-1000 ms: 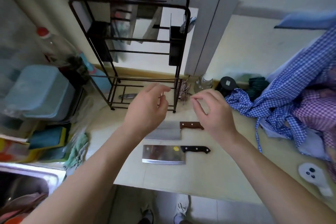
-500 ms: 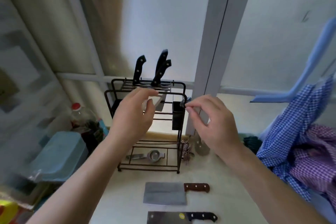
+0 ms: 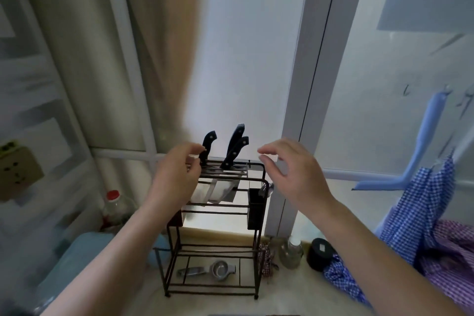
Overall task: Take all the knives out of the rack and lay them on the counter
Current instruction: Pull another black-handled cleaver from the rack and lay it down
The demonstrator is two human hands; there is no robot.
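A black wire rack [image 3: 259, 233] stands on the counter against the window. Three black knife handles stick up from its top: one on the left [image 3: 208, 145] and two close together [image 3: 237, 147] to its right, with their blades hanging inside the frame. My left hand [image 3: 177, 174] is at the rack's top left, fingers curled and apart, fingertips right beside the left handle but not closed around it. My right hand [image 3: 287, 169] hovers open at the rack's top right corner, holding nothing.
A metal squeezer [image 3: 207, 270] lies on the rack's bottom shelf. A glass jar [image 3: 291, 251] and a black lid [image 3: 320, 254] stand to the right, beside checked blue cloth [image 3: 420, 213]. A red-capped bottle [image 3: 114, 208] and a blue container [image 3: 77, 264] sit to the left.
The view tilted up, so the two cleavers lying on the counter dropped out of sight. Both hands rose from above the counter to the rack's top, and my right hand spread open.
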